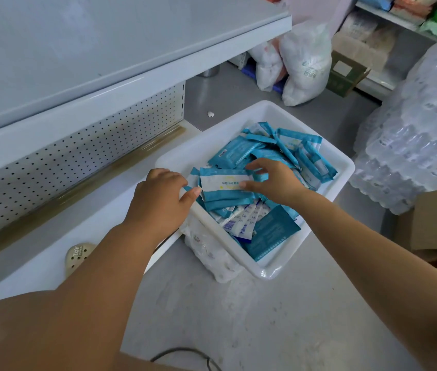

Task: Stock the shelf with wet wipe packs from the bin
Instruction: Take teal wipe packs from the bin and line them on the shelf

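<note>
A white plastic bin [327,192] stands on the grey floor, holding several teal-and-white wet wipe packs. One pack [225,184] lies on top of a small stack at the bin's near left. My left hand [162,192] grips the stack's left end, thumb against the pack. My right hand [270,180] pinches the same pack's right end between thumb and fingers. The white shelf [51,145] with a perforated back panel runs along the left; its lower board [99,210] shows no packs on it.
White filled bags [303,65] and a cardboard box [345,73] sit behind the bin. Shrink-wrapped water bottles [420,124] are stacked at the right, with a brown carton [436,223] below. A clear wrapped bundle [212,253] leans against the bin's front. A beige shoe [78,257] shows lower left.
</note>
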Motion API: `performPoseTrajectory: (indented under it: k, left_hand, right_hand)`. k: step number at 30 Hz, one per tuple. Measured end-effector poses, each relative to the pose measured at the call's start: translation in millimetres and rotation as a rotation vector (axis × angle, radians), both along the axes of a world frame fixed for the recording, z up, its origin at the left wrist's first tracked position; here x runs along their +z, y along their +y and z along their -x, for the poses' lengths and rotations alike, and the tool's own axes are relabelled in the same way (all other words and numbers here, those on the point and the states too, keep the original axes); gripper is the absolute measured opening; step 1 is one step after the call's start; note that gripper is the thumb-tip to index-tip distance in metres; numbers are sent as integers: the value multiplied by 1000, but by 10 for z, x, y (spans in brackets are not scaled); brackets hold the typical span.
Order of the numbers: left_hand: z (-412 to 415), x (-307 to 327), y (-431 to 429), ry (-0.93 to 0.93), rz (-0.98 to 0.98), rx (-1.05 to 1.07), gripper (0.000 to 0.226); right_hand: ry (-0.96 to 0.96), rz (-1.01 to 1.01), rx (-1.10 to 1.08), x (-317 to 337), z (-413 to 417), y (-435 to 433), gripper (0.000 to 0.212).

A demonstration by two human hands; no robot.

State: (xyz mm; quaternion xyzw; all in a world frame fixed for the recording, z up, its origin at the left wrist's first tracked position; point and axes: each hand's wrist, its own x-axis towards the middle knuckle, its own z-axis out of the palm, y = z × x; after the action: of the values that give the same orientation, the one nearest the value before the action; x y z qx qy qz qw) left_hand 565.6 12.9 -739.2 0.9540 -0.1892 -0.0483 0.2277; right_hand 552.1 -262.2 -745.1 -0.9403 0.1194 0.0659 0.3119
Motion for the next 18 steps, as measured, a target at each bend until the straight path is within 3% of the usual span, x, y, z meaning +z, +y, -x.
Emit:
performPoseTrajectory:
  k: [5, 9, 12, 18]
  left_hand:
    - [-10, 11, -30, -16, -52, -11, 48]
    - [-26, -7, -29, -37, -65, -23, 44]
    - [-34, -1, -33, -40, -62, -21, 41]
    - [-30, -1, -72, -36, -75, -17, 43]
  right_hand:
    - [42, 208, 255, -69, -194, 139, 85]
    - [121, 332, 316, -104, -272, 176, 85]
    - [144, 330, 306, -108, -262, 196, 69]
    - [226, 195, 203, -56, -164, 296, 84]
